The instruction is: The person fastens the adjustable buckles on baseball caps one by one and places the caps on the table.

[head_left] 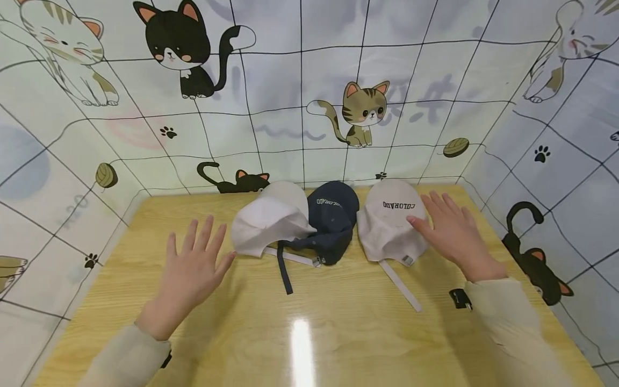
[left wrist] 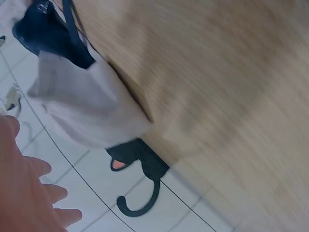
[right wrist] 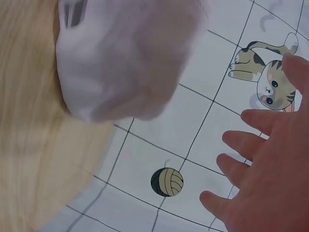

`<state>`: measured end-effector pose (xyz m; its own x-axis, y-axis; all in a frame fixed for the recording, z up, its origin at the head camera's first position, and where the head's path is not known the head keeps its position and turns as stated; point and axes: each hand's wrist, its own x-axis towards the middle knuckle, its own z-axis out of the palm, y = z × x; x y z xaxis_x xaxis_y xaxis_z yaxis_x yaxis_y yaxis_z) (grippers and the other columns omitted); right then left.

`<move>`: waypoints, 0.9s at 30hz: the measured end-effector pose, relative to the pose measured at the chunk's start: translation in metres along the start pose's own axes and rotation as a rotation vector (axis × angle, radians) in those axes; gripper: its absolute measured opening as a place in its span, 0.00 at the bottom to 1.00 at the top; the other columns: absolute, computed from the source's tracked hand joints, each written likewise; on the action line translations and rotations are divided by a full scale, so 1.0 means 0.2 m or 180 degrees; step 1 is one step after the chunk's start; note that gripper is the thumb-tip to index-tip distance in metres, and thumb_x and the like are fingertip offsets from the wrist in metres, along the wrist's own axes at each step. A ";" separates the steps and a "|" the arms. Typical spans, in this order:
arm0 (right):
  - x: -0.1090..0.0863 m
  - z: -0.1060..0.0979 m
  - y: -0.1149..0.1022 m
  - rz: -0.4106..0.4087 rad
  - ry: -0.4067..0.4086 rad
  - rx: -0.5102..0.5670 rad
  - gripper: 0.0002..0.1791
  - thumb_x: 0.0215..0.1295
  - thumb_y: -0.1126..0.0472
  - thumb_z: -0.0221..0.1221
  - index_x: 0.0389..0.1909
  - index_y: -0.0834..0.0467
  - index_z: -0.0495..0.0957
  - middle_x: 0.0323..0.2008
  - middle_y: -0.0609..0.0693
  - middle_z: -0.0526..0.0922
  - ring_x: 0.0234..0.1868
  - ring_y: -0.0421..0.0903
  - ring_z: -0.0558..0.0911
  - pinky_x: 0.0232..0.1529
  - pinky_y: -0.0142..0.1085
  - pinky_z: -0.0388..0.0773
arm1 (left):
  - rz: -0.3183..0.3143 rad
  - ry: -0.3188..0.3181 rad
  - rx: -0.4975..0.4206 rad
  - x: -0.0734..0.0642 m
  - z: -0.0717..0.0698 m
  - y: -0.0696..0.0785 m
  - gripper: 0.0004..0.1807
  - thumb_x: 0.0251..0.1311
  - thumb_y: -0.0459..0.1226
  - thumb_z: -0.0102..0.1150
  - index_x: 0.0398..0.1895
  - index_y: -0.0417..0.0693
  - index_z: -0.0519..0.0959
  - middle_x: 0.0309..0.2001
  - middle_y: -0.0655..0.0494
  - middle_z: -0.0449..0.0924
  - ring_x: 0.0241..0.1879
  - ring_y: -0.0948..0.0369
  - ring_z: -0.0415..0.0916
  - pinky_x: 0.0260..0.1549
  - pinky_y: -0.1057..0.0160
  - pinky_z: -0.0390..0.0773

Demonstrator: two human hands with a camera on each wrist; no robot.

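Three caps lie in a row at the back of the wooden table. At the left is a white cap, its brim side toward the navy cap in the middle, which it partly covers. A pale pink cap with dark COLORADO lettering lies at the right, its strap trailing forward. My left hand is held over the table, fingers spread, left of the white cap. Spread likewise, my right hand hovers by the right side of the pink cap, its thumb overlapping the cap in the head view. Neither hand holds anything.
A cloth backdrop with printed cats and grid lines rises behind the table and along both sides. Loose cap straps lie toward the table's front. A bright light reflection shows on the wood at the front middle.
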<state>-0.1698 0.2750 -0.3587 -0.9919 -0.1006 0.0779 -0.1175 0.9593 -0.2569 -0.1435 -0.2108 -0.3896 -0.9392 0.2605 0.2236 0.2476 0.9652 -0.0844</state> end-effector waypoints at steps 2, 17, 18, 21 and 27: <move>0.01 0.03 -0.01 -0.0020 0.0006 0.0106 0.44 0.62 0.32 0.35 0.68 0.60 0.45 0.68 0.61 0.43 0.67 0.59 0.38 0.57 0.62 0.33 | 0.0091 0.0067 0.0029 -0.01 0.00 0.05 0.37 0.60 0.63 0.26 0.68 0.56 0.51 0.69 0.51 0.41 0.67 0.49 0.36 0.57 0.38 0.34; 0.06 0.20 -0.10 0.0009 0.0059 0.0593 0.45 0.56 0.34 0.48 0.64 0.62 0.56 0.65 0.64 0.51 0.65 0.63 0.47 0.58 0.60 0.42 | -0.0076 0.0519 -0.0579 0.10 0.03 0.52 0.36 0.59 0.61 0.36 0.67 0.56 0.53 0.68 0.52 0.46 0.66 0.49 0.42 0.58 0.41 0.45; 0.07 0.21 -0.11 -0.0002 0.0056 0.0609 0.44 0.56 0.34 0.49 0.64 0.62 0.57 0.65 0.63 0.51 0.65 0.63 0.47 0.58 0.60 0.42 | -0.0102 0.0518 -0.0650 0.10 0.05 0.54 0.36 0.59 0.61 0.37 0.67 0.55 0.53 0.68 0.51 0.46 0.66 0.49 0.42 0.58 0.41 0.46; 0.07 0.23 -0.12 -0.0002 -0.0021 0.0635 0.43 0.55 0.35 0.51 0.62 0.62 0.59 0.65 0.62 0.53 0.65 0.63 0.46 0.57 0.61 0.42 | -0.0182 0.0559 -0.0825 0.11 0.09 0.61 0.35 0.58 0.59 0.41 0.67 0.54 0.55 0.67 0.51 0.49 0.65 0.49 0.45 0.57 0.42 0.50; 0.08 0.27 -0.16 -0.0072 -0.0152 0.0684 0.38 0.55 0.41 0.56 0.60 0.62 0.63 0.63 0.63 0.57 0.65 0.64 0.46 0.57 0.62 0.43 | -0.0201 0.0650 -0.0983 0.15 0.15 0.69 0.36 0.57 0.57 0.47 0.66 0.54 0.55 0.65 0.49 0.55 0.63 0.49 0.51 0.55 0.44 0.56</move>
<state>-0.1855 0.2292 -0.4016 -0.9895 -0.1387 0.0417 -0.1423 0.8789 -0.4553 -0.1449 -0.0703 -0.4237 -0.8959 0.1694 0.4107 0.2799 0.9331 0.2257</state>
